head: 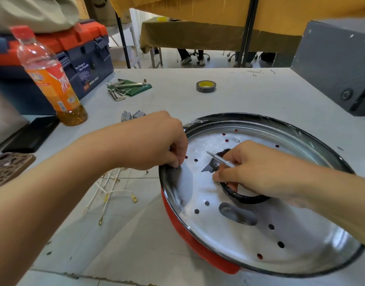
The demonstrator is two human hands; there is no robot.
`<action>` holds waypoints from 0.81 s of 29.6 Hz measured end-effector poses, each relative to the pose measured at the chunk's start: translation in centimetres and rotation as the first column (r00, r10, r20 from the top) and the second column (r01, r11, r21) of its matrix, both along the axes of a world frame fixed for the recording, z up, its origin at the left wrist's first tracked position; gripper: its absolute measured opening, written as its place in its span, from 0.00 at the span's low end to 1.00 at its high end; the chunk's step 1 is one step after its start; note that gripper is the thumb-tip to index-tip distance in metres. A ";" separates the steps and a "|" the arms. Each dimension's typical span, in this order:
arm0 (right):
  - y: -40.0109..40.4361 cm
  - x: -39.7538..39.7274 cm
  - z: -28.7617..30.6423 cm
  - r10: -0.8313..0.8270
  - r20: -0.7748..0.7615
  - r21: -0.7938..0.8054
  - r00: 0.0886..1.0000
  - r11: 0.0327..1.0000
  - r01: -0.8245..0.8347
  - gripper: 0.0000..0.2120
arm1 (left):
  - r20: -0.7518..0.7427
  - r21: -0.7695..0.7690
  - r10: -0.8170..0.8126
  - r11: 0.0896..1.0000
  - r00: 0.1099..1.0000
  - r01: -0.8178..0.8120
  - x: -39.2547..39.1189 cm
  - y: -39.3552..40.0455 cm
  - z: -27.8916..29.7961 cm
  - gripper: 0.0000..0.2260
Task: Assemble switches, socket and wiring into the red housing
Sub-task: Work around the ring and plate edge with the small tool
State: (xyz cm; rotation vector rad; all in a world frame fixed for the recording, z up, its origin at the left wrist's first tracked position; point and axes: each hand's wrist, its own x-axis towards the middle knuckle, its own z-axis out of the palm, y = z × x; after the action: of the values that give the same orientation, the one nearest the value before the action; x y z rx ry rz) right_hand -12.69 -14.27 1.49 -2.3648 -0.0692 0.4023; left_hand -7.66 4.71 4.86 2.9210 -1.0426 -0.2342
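Observation:
The round red housing (178, 221) lies on the table with its shiny perforated metal plate (222, 238) facing up and a black rim around it. My left hand (157, 141) grips the housing's left rim with curled fingers. My right hand (258, 170) rests over the plate's central black-edged hole and holds a thin silver screwdriver (219, 158), its tip pointing up-left. White wires with brass terminals (113, 193) lie loose on the table left of the housing. Small grey switch parts (132, 115) sit beyond my left hand.
An orange drink bottle (51, 79) stands at the left in front of a blue and orange toolbox (78, 56). Hex keys on a green pouch (126, 87) and a tape roll (206, 86) lie further back. A grey box (338, 65) stands at the right. Two phones (23, 145) lie at the left edge.

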 end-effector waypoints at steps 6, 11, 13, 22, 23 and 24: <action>0.0 0.0 0.0 -0.004 0.013 -0.001 1.000 1.000 0.004 0.17 | -0.001 0.061 -0.003 0.998 1.000 0.003 0.0 -0.5 0.3 0.03; 0.0 -0.1 0.0 -0.010 0.012 0.005 1.000 1.000 0.010 0.17 | -0.014 0.103 -0.015 0.995 1.000 0.017 0.0 -0.8 0.6 0.04; 0.0 -0.1 0.0 -0.013 0.012 0.006 1.000 1.000 0.013 0.17 | -0.023 0.112 -0.018 0.993 1.000 0.021 0.0 -0.9 0.6 0.04; -0.1 -0.2 0.0 -0.005 0.027 -0.003 1.000 1.000 0.005 0.18 | -0.040 0.053 -0.059 0.997 0.997 0.061 0.3 -1.1 0.4 0.02; -0.1 -0.1 0.0 -0.004 0.028 -0.004 1.000 1.000 0.004 0.18 | -0.036 0.045 -0.060 0.997 0.998 0.062 0.3 -1.0 0.3 0.02; -0.1 -0.1 0.0 -0.004 0.030 -0.004 1.000 1.000 0.004 0.18 | -0.031 0.042 -0.062 0.997 0.998 0.063 0.3 -0.9 0.3 0.02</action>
State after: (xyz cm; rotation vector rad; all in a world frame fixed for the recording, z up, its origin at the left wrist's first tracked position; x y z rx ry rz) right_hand -12.80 -14.36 1.49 -2.3746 -0.0779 0.3655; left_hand -7.37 3.85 5.15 2.9156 -1.1395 -0.3042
